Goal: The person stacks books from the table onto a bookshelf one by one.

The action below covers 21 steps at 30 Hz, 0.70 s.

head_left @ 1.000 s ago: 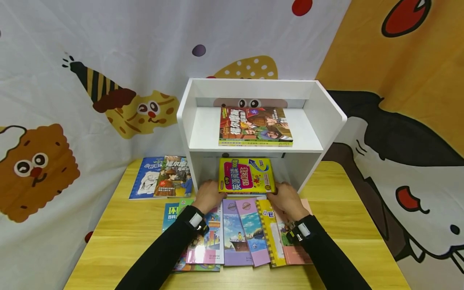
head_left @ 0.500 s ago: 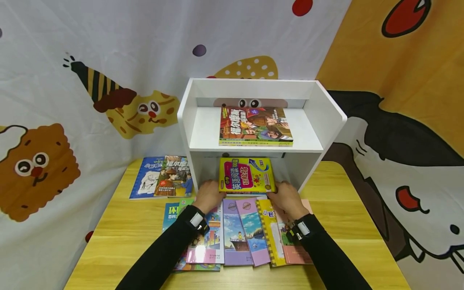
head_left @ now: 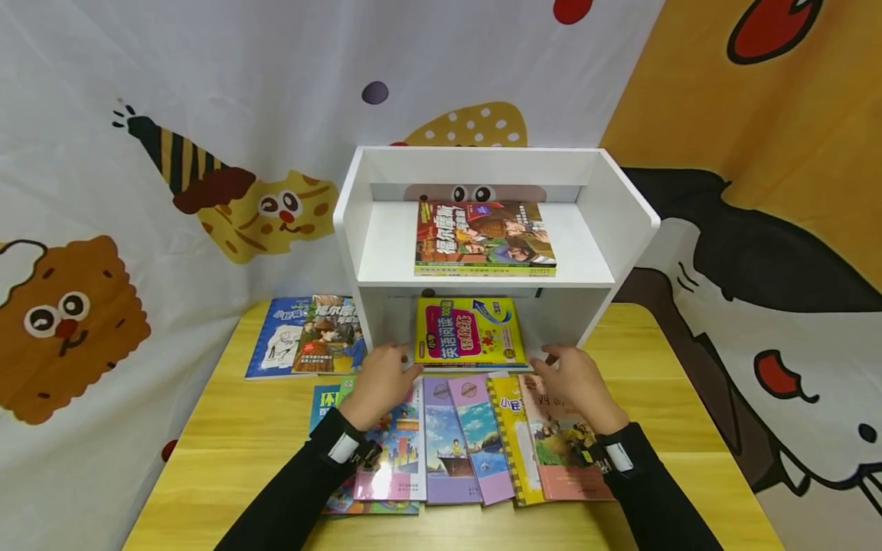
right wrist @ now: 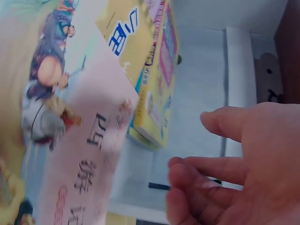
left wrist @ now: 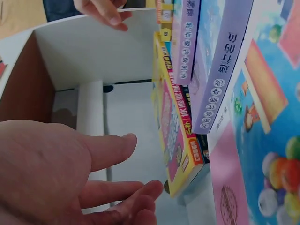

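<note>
A yellow book (head_left: 468, 329) with a pink title panel lies flat atop a small stack in the lower compartment of the white shelf (head_left: 482, 285). My left hand (head_left: 380, 383) is just off its left corner, thumb and fingers spread and holding nothing. On the other side my right hand (head_left: 575, 383) stands a little away from the right corner, above a pink book (head_left: 565, 451). In the left wrist view, a gap separates the left fingers from the yellow book (left wrist: 164, 117). The right wrist view shows the right hand (right wrist: 234, 164) with fingers loosely bent and nothing in them.
Several books, among them a purple book (head_left: 451, 459), overlap in a row on the wooden table (head_left: 207, 474) before the shelf. Comic books (head_left: 485, 237) lie on the upper level. Left of the shelf are a blue book (head_left: 279, 337) and a brown-covered book (head_left: 329, 340).
Both hands have let go of the yellow book's front corners and moved outward and slightly toward me, the left to the left and the right to the right. The book stays in the lower compartment.
</note>
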{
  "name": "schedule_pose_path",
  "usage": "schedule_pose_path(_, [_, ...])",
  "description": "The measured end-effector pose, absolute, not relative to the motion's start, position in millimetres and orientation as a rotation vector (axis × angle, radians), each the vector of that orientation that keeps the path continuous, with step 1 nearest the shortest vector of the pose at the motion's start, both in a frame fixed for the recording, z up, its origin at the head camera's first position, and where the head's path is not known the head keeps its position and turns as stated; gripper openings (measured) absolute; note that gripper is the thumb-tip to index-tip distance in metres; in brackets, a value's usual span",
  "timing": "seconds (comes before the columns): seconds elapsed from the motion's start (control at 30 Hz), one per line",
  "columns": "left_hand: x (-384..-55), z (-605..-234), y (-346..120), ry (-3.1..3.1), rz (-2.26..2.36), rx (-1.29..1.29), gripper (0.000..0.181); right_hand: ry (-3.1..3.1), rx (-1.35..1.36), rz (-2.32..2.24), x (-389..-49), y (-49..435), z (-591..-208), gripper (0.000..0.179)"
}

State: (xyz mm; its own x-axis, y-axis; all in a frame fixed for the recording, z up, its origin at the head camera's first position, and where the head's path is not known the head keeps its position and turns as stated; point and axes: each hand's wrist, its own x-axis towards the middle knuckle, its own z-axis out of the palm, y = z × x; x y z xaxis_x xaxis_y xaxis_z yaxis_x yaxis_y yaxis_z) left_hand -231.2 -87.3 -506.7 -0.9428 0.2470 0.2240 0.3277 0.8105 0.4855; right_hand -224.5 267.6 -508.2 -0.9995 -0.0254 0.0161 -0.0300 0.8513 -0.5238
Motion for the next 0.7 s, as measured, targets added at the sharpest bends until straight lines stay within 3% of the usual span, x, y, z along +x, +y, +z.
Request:
schedule_pose_path(0.4, [-192.2, -508.6, -117.3, -2.879, -0.834, -0.434, 0.034, -3.089, -0.200, 0.701, -177.1, 312.8, -516.6, 0.069])
schedule_pose_path(0.7, [-166.1, -512.1, -126.8, -2.916, -0.925, -0.407, 0.040, -3.237, -0.283, 0.654, -166.1, 325.1, -536.5, 0.067])
